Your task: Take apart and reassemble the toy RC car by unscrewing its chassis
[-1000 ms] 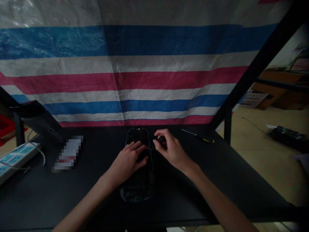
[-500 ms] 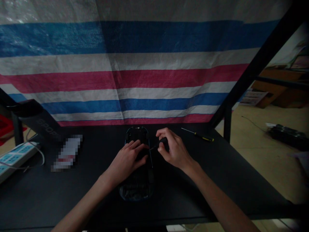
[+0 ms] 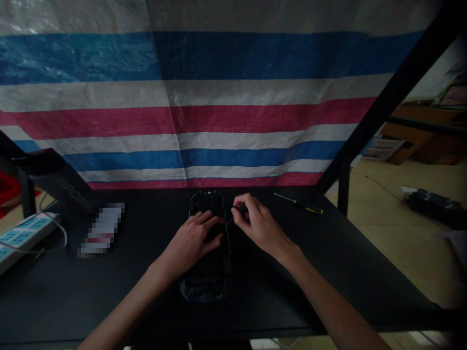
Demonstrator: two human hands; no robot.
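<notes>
A dark toy car (image 3: 206, 287) lies with its black underside up on the black table, its long side pointing away from me. Across its middle rests my left hand (image 3: 199, 236), palm down, fingers stretched and thumb apart, covering part of the underside. My right hand (image 3: 251, 216) is closed round the black handle of a screwdriver (image 3: 241, 209). Its thin shaft points left to the car's right edge, close to my left fingertips; whether the tip touches the car cannot be made out. A second screwdriver (image 3: 308, 207), black and yellow, lies to the right of my right hand.
At the left lie a white power strip (image 3: 27, 236) with a cable and a blurred-out flat item (image 3: 104, 231). A dark grey object with lettering (image 3: 62, 182) stands behind them. A striped sheet (image 3: 233, 116) hangs behind the table, with a black frame post (image 3: 379, 112) at the right.
My right hand has shifted slightly to the left and its fingers have turned on the screwdriver handle. My left hand and the toy car have stayed in place.
</notes>
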